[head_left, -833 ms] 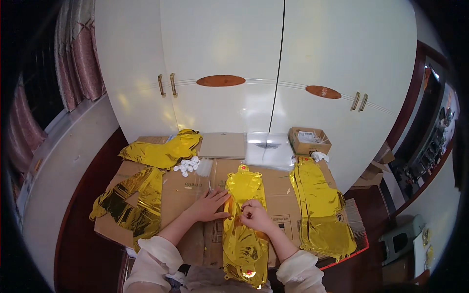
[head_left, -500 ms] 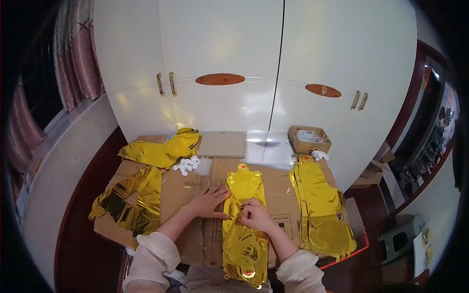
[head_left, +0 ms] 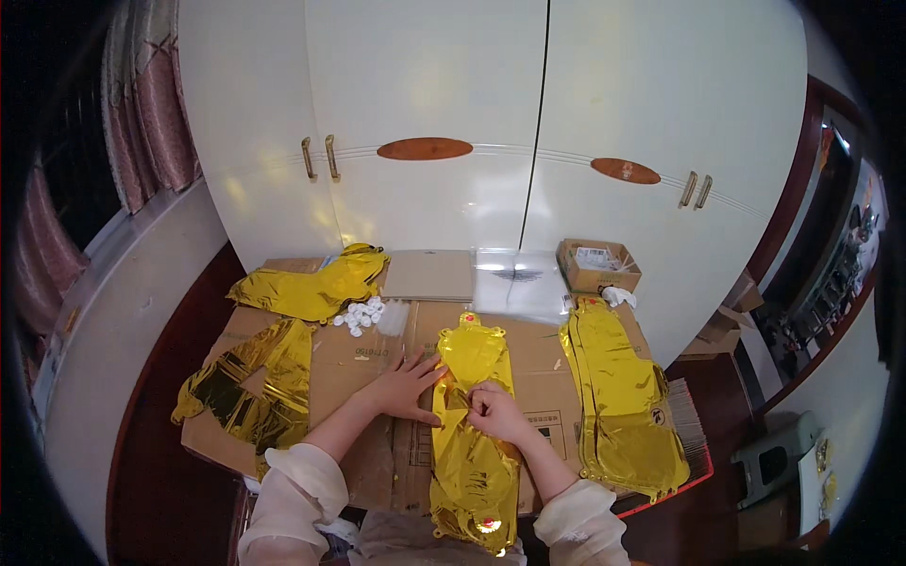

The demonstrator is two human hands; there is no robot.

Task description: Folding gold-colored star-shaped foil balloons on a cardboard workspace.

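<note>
The left hand (head_left: 408, 385) lies flat, fingers (head_left: 427, 367) spread and released, pressing on the left edge of a gold foil balloon (head_left: 472, 424) that stretches lengthwise along the cardboard (head_left: 359, 354) covering the floor. The right hand (head_left: 495, 411) rests on the balloon's middle, just beside the left fingers, its fingers curled and pinching the foil. The balloon runs from beyond the fingers down between both forearms towards the person. Left of the left fingers lie crumpled gold foils (head_left: 250, 387), and further out another foil heap (head_left: 316, 288) with a cluster of small white pieces (head_left: 359, 316) beside it. Right of the right fingers lies a stack of flat foil balloons (head_left: 623, 396). Beyond the fingers sit a clear plastic bag (head_left: 514, 283), a small open box (head_left: 597, 264) and white cupboard doors (head_left: 491, 123).
</note>
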